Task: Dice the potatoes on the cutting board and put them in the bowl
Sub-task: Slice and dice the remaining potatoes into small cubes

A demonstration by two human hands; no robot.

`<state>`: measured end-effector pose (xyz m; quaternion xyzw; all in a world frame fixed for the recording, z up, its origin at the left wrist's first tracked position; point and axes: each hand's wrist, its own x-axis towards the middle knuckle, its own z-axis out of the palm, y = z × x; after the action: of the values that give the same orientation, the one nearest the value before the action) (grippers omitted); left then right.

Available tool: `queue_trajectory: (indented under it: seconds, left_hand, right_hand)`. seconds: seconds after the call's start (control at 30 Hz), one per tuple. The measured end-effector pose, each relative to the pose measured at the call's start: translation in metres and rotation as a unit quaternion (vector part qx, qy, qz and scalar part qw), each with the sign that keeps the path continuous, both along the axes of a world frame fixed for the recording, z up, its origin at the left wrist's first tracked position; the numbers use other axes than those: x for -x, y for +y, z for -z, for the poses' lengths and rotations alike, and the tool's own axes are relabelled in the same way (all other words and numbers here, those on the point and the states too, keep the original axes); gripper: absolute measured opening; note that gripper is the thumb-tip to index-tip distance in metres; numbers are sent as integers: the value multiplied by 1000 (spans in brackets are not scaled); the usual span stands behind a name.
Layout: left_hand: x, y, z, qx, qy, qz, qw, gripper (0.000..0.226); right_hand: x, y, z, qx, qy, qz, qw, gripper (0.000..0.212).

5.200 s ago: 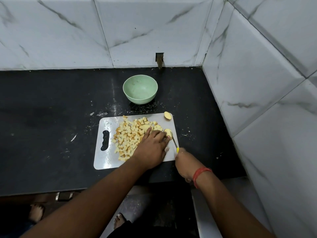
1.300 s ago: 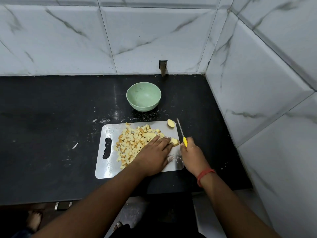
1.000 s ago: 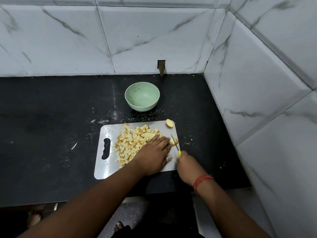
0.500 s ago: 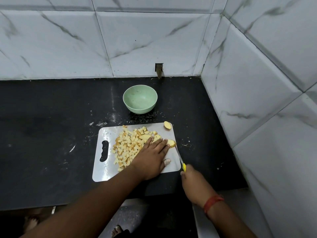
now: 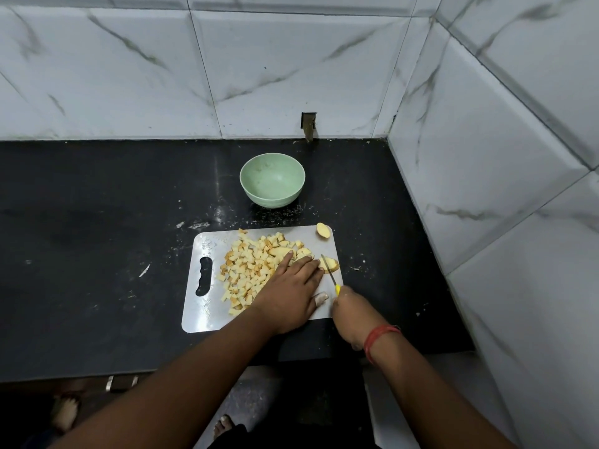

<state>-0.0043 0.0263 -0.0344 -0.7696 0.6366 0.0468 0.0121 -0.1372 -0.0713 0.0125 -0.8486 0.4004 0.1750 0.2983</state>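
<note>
A pale cutting board (image 5: pixel 207 306) lies on the black counter with a heap of diced potato (image 5: pixel 249 267) on its middle. My left hand (image 5: pixel 290 294) lies over the board, fingertips pressing a potato piece (image 5: pixel 331 264) at the right edge. My right hand (image 5: pixel 351 311) grips a yellow-handled knife (image 5: pixel 330 276), whose blade lies against that piece. Another potato end (image 5: pixel 323 230) sits at the board's far right corner. The green bowl (image 5: pixel 272 179) stands beyond the board with nothing in it.
White marble-look tiled walls close the counter at the back and on the right. Crumbs and peel bits dot the black counter (image 5: pixel 97 254) around the board. The counter's front edge runs just below the board.
The knife swung out to the right of the board, then came back down; its blade now lies against the potato piece again. My left hand has stayed on that piece.
</note>
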Motion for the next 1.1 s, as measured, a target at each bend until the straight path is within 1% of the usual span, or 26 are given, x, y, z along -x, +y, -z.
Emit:
queue_trajectory:
  seconds: [0.27,0.43,0.53,0.63,0.7,0.77,0.83,0.93,1.03,1.1]
  left_hand:
    - [-3,-3,4,20,-24,11,999,70]
    - [3,-4,4,38,-21,-5,999,71]
    - [6,-6,-2,69,-4,-38,997,68]
    - [12,-17,-6,95,22,-18,995,61]
    - [18,-27,-5,68,18,31,997,60]
    - [20,-32,-4,29,-13,54,998,59]
    - [16,-30,-3,33,-38,42,998,58]
    - [10,-27,2,79,-53,19,995,54]
    - [4,-39,-3,136,-7,-21,990,48]
    - [-1,-59,-12,137,28,-58,988,53]
  right_hand:
    - [14,4,4,-15,14,-18,1000,28]
    - [43,16,-4,-43,21,-3,999,26]
    - [48,9,-23,-36,-39,55,997,21]
    - [42,-7,-34,-51,-121,123,984,18]
    - [39,-18,-35,-54,-141,145,978,19]
    - [39,-24,-32,-68,-146,159,974,19]
    - [46,-27,-30,-77,-144,163,973,21]
    - [56,-29,-25,-84,-139,164,973,22]
    - [61,-30,-23,-96,-145,167,971,22]
    - [64,-33,-23,-97,-146,171,970,22]
